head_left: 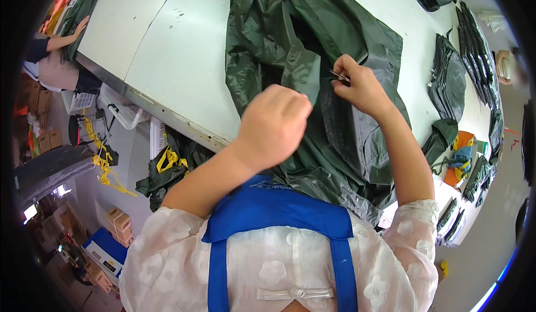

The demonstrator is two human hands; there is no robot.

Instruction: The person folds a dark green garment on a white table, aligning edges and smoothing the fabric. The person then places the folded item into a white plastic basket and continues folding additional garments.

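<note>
- At the near edge of the pale work table (167, 49), the right hand (360, 86) is seen pinching a small thin metal tool (338, 76), apparently snips or tweezers, between thumb and fingertips; the tool's tip is pressed against the fabric.
- The left hand (273, 125) is held clenched in a loose fist, knuckles up, just beside and nearer the body than the right hand; whether fabric is gripped inside it cannot be told.
- A large dark green glossy plastic garment, much like a raincoat (301, 38), is spread under both hands. It lies directly beneath and ahead of them, with its long axis running from the person's lap away across the table, and its near end hangs over the table edge.
- The spot being worked is touched by the right hand, which is the nearer of the two to it; the left hand rests a little to the left of that spot.
- Further right, stacks of folded dark green pieces (446, 80) are laid along the table.
- At far left, another person's arm (64, 39) is rested on more green material.
- Below the table, white wire baskets (125, 111) and yellow straps (106, 161) are seen.
</note>
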